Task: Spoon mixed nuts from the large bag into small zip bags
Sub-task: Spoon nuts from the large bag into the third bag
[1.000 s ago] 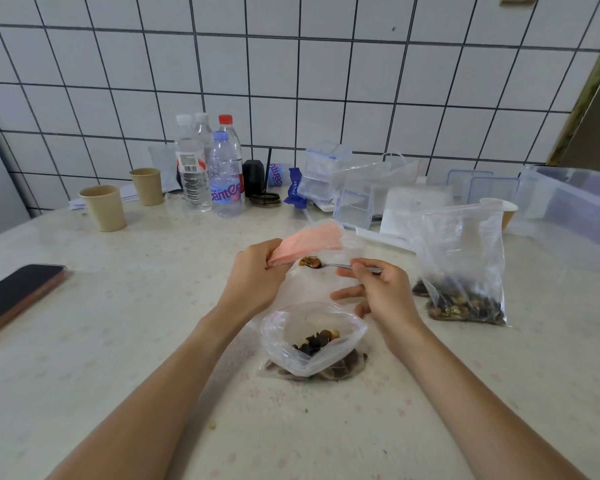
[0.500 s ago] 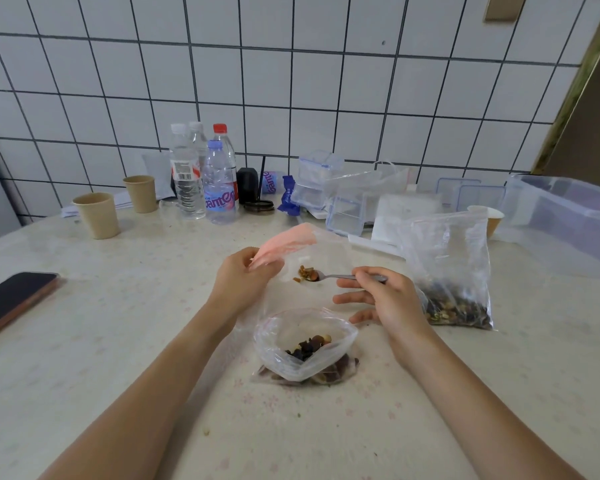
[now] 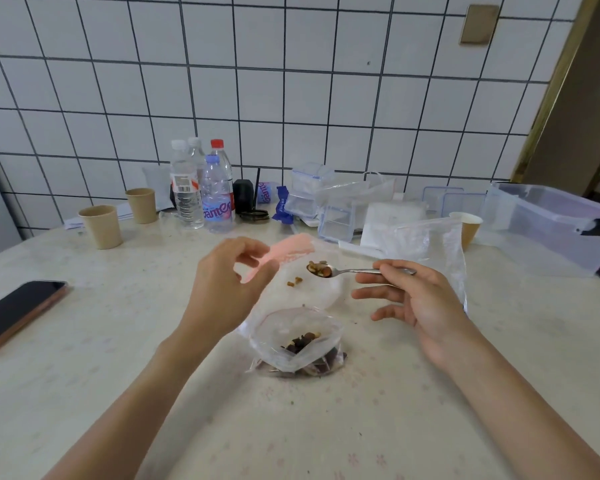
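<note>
My left hand [image 3: 222, 289] pinches the pink zip strip of a small clear zip bag [image 3: 302, 292] and holds it up off the table. My right hand [image 3: 420, 299] holds a metal spoon [image 3: 347, 271] by its handle between thumb and forefinger, the other fingers stretched out. The spoon bowl carries mixed nuts [image 3: 320, 269] at the held bag's mouth. A few nuts [image 3: 293, 281] show just below the spoon, inside the bag. Another small bag [image 3: 298, 344] with dark nuts sits on the table below. The large bag [image 3: 430, 247] stands behind my right hand.
A phone [image 3: 18, 313] lies at the left edge. Two paper cups [image 3: 101, 226], water bottles [image 3: 215, 195] and clear containers [image 3: 333, 213] line the tiled wall. A big clear bin [image 3: 551, 223] and a paper cup [image 3: 468, 226] stand at the right.
A few nuts have dropped off the spoon into the held bag. My left fingers have loosened a little on the pink strip. The view has tilted upward.
</note>
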Demonstrator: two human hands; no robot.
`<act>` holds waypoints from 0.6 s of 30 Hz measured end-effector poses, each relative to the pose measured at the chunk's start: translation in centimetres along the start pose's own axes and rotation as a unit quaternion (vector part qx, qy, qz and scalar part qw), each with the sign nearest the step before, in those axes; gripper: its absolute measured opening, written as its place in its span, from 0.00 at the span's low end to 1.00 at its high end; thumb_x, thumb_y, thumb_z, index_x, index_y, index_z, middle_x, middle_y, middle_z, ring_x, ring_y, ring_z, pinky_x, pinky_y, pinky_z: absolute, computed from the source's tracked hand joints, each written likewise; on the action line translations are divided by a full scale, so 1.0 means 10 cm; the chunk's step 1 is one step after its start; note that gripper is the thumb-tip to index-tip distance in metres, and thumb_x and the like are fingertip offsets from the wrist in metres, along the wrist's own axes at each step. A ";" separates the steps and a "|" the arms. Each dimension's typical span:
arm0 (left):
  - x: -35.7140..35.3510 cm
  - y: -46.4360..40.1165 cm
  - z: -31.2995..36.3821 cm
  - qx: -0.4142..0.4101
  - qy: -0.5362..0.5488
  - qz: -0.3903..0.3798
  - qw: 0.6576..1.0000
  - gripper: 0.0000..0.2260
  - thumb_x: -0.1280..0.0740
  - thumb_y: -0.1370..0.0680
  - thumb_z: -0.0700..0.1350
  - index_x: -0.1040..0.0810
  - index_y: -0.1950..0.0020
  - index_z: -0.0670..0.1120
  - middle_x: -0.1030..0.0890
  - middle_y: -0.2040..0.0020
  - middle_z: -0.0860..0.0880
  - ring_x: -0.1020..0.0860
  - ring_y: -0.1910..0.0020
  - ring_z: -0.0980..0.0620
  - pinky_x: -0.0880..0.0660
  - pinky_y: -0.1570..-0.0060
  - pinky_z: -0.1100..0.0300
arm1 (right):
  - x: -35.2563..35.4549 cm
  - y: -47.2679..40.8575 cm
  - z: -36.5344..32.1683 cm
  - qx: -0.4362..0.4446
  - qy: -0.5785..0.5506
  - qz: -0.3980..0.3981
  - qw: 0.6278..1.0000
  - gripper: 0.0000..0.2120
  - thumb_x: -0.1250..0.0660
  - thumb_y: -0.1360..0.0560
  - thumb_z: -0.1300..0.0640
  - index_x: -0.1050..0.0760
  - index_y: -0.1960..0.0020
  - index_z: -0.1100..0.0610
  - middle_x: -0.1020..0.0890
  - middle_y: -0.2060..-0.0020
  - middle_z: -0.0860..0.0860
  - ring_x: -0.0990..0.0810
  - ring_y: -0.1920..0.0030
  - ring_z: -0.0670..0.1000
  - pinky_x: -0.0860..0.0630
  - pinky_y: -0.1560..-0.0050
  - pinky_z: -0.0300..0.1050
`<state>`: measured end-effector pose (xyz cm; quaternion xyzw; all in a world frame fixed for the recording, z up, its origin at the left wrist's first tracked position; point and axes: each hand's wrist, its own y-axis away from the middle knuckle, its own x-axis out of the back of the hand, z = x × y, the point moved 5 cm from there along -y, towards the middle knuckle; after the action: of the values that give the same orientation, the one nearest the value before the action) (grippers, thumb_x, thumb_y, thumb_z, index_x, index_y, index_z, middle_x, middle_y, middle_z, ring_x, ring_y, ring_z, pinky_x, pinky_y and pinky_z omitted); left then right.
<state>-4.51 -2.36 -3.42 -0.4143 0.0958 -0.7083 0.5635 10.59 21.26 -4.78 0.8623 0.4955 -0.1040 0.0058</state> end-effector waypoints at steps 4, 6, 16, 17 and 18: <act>-0.09 0.25 -0.02 0.022 -0.027 -0.031 0.999 0.05 0.28 0.22 0.54 0.19 0.49 0.55 0.18 0.52 0.59 0.20 0.56 0.64 0.27 0.60 0.67 | -0.03 0.11 -0.02 0.001 0.008 -0.002 1.000 0.08 0.36 0.16 0.60 0.22 0.42 0.64 0.12 0.52 0.61 0.12 0.53 0.62 0.19 0.70 0.47; -0.12 0.35 -0.02 0.047 -0.022 -0.040 0.998 0.09 0.31 0.22 0.61 0.19 0.53 0.57 0.17 0.56 0.60 0.20 0.58 0.63 0.28 0.62 0.66 | -0.05 0.16 -0.02 0.001 0.017 -0.005 1.000 0.08 0.36 0.16 0.61 0.22 0.42 0.64 0.12 0.52 0.61 0.12 0.53 0.62 0.18 0.69 0.47; -0.20 0.50 -0.08 0.113 0.018 -0.116 0.987 0.08 0.27 0.21 0.54 0.14 0.60 0.55 0.18 0.66 0.58 0.23 0.67 0.60 0.29 0.63 0.65 | 0.00 0.45 -0.06 0.009 0.077 -0.063 0.995 0.07 0.36 0.16 0.62 0.22 0.44 0.65 0.13 0.53 0.62 0.12 0.53 0.63 0.19 0.69 0.47; -0.20 0.49 -0.07 0.117 0.029 -0.119 0.986 0.08 0.27 0.21 0.53 0.14 0.59 0.55 0.18 0.66 0.58 0.23 0.67 0.60 0.28 0.62 0.64 | 0.00 0.47 -0.06 0.019 0.099 -0.066 0.993 0.07 0.36 0.16 0.62 0.22 0.45 0.65 0.12 0.54 0.62 0.12 0.54 0.62 0.19 0.69 0.47; -0.21 0.49 -0.07 0.120 0.039 -0.122 0.984 0.08 0.27 0.21 0.53 0.14 0.59 0.54 0.18 0.67 0.58 0.24 0.67 0.61 0.28 0.62 0.63 | 0.01 0.48 -0.05 0.031 0.125 -0.070 0.989 0.06 0.36 0.16 0.62 0.22 0.46 0.64 0.12 0.55 0.60 0.12 0.55 0.61 0.19 0.69 0.47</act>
<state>-1.41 -2.41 -7.82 -0.3243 -0.0192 -0.7937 0.5143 14.82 18.96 -4.76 0.8313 0.5483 -0.0109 -0.0902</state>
